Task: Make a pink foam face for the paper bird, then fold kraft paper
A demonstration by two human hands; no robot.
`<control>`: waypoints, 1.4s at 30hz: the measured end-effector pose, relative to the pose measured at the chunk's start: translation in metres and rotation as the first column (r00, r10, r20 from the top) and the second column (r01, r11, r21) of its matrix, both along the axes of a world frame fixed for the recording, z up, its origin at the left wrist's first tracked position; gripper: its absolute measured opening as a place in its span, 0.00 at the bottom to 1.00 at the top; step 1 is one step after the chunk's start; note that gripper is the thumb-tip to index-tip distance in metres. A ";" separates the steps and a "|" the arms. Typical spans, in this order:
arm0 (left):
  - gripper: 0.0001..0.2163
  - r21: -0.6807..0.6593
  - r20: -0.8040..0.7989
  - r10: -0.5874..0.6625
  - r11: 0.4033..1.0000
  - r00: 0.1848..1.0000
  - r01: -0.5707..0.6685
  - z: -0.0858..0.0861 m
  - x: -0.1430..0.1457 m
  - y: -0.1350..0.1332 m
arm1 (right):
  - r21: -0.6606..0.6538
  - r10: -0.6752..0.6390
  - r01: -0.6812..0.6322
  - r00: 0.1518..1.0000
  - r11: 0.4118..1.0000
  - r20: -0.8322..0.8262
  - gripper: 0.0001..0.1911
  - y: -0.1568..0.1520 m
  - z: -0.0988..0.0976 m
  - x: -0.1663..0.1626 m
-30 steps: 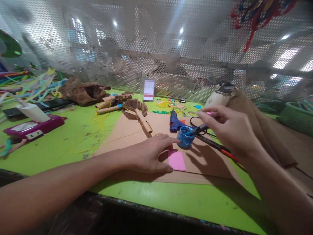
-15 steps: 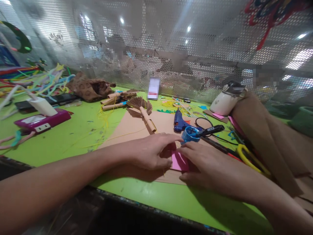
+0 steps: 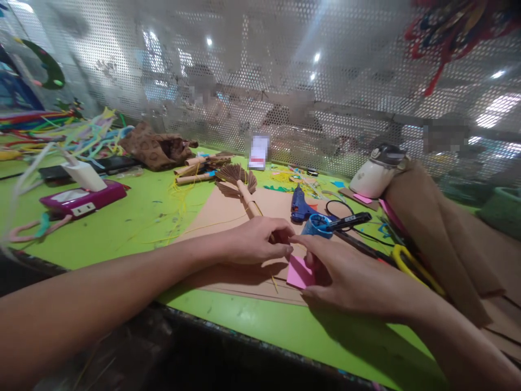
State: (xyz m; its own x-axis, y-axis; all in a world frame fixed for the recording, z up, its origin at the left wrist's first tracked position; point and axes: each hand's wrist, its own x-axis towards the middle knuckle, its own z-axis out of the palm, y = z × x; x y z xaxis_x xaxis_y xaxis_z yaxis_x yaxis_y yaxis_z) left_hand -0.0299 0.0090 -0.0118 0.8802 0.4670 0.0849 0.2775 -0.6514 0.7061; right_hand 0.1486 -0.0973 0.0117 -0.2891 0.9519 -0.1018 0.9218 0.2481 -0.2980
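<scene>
A small pink paper (image 3: 298,273) lies on a brown sheet of card (image 3: 222,212) near the table's front edge. My left hand (image 3: 258,241) has its fingers curled, with the tips pinched at the paper's upper edge. My right hand (image 3: 350,274) covers the paper's right side, thumb on top and fingers under its lower edge. Just behind the hands stands a blue pot (image 3: 317,224) with a black-handled brush (image 3: 350,220) resting across it.
On the green table (image 3: 134,222) lie a blue glue gun (image 3: 300,206), a brown paper fan (image 3: 238,178), yellow-handled scissors (image 3: 411,262), a white jug (image 3: 376,174), a brown paper roll (image 3: 435,233) and a magenta box (image 3: 83,198). A perforated screen (image 3: 260,81) closes off the back.
My right hand left the brush on the blue pot and came down onto the pink paper. My left hand's fingers went from flat to curled at the paper's upper edge.
</scene>
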 end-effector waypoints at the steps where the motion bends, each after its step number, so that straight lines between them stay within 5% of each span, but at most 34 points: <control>1: 0.09 0.004 -0.010 -0.001 1.000 1.000 0.001 0.000 0.000 -0.001 | 0.006 -0.005 0.005 1.000 1.000 0.000 0.25 -0.001 0.000 -0.001; 8: 0.13 0.022 -0.040 0.022 1.000 0.999 -0.021 -0.003 0.002 -0.001 | 0.079 0.007 -0.014 0.996 0.997 0.085 0.14 -0.004 -0.004 -0.006; 17: 0.12 -0.098 0.018 -0.035 0.994 0.999 0.037 -0.002 0.000 0.000 | 0.061 0.044 -0.046 0.998 0.997 0.035 0.29 -0.003 -0.004 -0.004; 23: 0.17 -0.087 0.002 -0.066 0.994 0.998 0.066 -0.001 0.000 -0.009 | 0.082 0.020 -0.022 1.000 0.996 0.021 0.21 -0.003 -0.004 -0.008; 33: 0.26 -0.422 0.163 0.036 0.906 0.986 0.036 -0.014 0.008 -0.002 | 0.158 -0.018 0.024 0.999 0.987 -0.040 0.12 0.008 -0.012 -0.008; 38: 0.27 -0.501 0.190 0.144 0.865 0.971 -0.030 -0.009 0.005 0.003 | 0.198 -0.086 0.124 0.978 0.972 -0.192 0.22 0.010 -0.011 -0.007; 42: 0.24 -0.571 0.295 0.202 0.821 0.934 0.002 0.002 0.000 0.003 | 0.102 -0.168 0.250 0.850 0.963 -0.499 0.12 0.011 -0.003 -0.004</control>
State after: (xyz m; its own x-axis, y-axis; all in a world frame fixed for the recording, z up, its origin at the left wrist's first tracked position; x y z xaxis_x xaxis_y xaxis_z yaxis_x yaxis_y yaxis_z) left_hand -0.0300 0.0116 -0.0093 0.7927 0.6068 0.0579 0.0052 -0.1017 0.9948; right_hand 0.1441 -0.0868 0.0090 -0.0552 0.9866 0.1534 0.7076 0.1471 -0.6911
